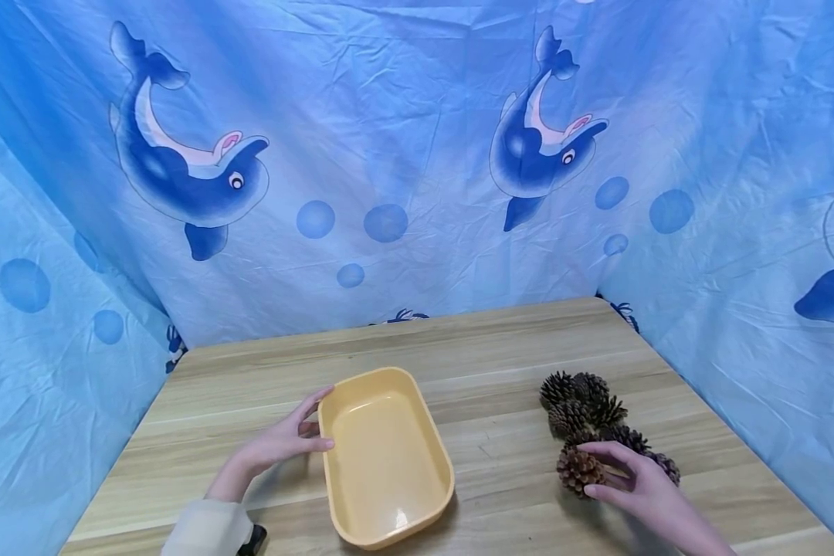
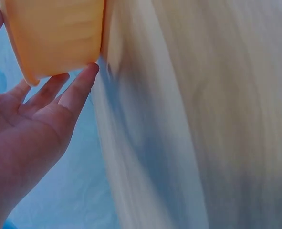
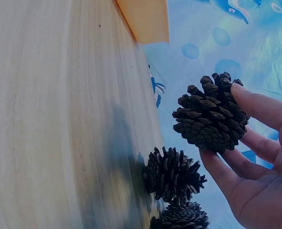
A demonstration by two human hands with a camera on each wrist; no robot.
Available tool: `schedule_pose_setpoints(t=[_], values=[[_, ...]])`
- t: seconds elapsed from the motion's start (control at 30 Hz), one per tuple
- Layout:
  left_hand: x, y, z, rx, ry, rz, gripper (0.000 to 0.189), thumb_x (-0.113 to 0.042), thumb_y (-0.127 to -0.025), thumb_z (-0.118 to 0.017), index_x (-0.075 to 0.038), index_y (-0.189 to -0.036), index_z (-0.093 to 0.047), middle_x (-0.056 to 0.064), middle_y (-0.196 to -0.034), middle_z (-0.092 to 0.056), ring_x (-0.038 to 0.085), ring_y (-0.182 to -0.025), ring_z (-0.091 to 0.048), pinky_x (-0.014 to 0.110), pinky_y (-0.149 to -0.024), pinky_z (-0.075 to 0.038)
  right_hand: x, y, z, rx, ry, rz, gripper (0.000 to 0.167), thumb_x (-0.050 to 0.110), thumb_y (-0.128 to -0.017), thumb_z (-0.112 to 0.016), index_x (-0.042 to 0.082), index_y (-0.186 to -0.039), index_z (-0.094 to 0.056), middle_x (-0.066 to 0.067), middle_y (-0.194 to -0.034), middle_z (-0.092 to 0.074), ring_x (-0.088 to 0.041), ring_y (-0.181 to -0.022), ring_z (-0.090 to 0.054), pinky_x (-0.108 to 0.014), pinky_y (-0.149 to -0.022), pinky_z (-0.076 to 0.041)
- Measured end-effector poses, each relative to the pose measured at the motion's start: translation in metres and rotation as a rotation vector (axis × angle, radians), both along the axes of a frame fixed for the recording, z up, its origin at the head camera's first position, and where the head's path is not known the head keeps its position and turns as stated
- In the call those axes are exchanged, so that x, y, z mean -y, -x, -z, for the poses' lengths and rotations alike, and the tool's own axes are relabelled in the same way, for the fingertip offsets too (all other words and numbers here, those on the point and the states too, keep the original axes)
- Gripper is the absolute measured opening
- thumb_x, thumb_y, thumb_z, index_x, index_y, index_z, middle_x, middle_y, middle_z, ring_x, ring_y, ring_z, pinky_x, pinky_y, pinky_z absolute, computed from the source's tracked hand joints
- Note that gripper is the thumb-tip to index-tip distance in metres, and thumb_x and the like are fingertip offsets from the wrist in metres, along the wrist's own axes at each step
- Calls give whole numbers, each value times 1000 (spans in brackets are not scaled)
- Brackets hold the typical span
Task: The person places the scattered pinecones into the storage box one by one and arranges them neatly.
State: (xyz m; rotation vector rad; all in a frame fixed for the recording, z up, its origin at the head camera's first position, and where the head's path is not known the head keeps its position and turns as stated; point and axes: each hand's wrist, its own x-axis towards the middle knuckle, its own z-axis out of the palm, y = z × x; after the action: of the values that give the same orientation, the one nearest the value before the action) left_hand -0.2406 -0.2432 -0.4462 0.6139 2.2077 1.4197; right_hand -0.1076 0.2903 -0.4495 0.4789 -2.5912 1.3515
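One pine cone sits at the fingertips of the right hand in the head view, just ahead of the palm on its left side. It looks light and stiff, its woody scales rough enough to resist slipping, though a hard squeeze could probably snap a scale tip. Other pine cones cluster just beyond that hand, on the wooden table. Well off to the right hand's left, a yellow tray stands with nothing in it. The left hand holds its near side, thumb over the rim; smooth and probably light plastic, the tray would likely slide easily without that steadying grip.

From the left wrist, the fingers spread moderately, their tips touching the tray's outer wall ahead of the palm. The rim seems the surest hold there.

From the right wrist, thumb and fingers stand only a cone's breadth apart, pinching the cone from opposite sides, with space between it and the palm. Around its broad middle seems the best place to take hold. Two more cones lie just below the held one, near the fingers.
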Motion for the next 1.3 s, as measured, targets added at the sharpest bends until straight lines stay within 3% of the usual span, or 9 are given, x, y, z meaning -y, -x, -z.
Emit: schedule_pose_setpoints(t=[0.2,0.37,0.53,0.67,0.83,0.97,1.2,1.3], values=[[-17,-4,1,2,-13,61,94,-17,-89,-69,-13,-156,-3,30,-157,-14,55,-136,-31,55,-108,-42,2,1,-1,79,30,-45,49,13,-81,-76,-1,-124,-59,30,-119,-56,18,-106,-50,-11,-82,-54],[-29,-11,-2,-26,18,79,94,-20,-88,-71,-13,-156,-6,26,-160,-5,57,-136,-29,62,-110,-36,3,2,-1,117,25,-46,50,16,-82,-75,-1,-126,-58,25,-120,-58,19,-106,-50,-11,-83,-53],[-44,-18,-3,-44,32,104,93,-21,-88,-71,-14,-156,-10,26,-160,-8,53,-133,-37,61,-110,-37,3,1,1,103,7,-38,51,16,-81,-76,-1,-126,-58,6,-123,-64,19,-107,-50,-10,-84,-53],[-57,-24,-3,-37,32,124,92,-22,-88,-72,-15,-156,-10,26,-159,-12,45,-129,-45,53,-108,-41,4,1,3,86,-3,-36,51,16,-80,-77,0,-125,-59,-12,-123,-64,18,-108,-50,-9,-85,-52],[-69,-32,-3,-42,37,126,94,-24,-86,-73,-15,-156,-11,26,-158,-16,40,-126,-49,47,-107,-44,6,0,2,126,-1,-34,52,18,-81,-76,0,-126,-58,-23,-123,-61,18,-107,-50,-8,-86,-51],[-77,-39,-4,-76,62,109,95,-25,-85,-75,-17,-156,-13,25,-158,-17,42,-127,-48,50,-106,-46,8,0,1,163,6,-36,54,20,-81,-76,0,-127,-57,-26,-125,-59,18,-106,-51,-9,-86,-51],[-88,-44,-5,-84,56,105,95,-24,-83,-77,-15,-156,-16,24,-158,-21,38,-124,-51,45,-105,-48,12,2,0,90,-3,-24,53,18,-78,-78,2,-125,-59,-23,-123,-61,18,-107,-50,-9,-86,-51],[-90,-46,-5,-82,45,114,96,-23,-83,-77,-12,-155,-15,24,-157,-22,37,-123,-52,42,-104,-49,16,3,-6,137,11,-7,56,22,-78,-78,2,-127,-58,-22,-127,-60,19,-107,-48,-8,-87,-49]])
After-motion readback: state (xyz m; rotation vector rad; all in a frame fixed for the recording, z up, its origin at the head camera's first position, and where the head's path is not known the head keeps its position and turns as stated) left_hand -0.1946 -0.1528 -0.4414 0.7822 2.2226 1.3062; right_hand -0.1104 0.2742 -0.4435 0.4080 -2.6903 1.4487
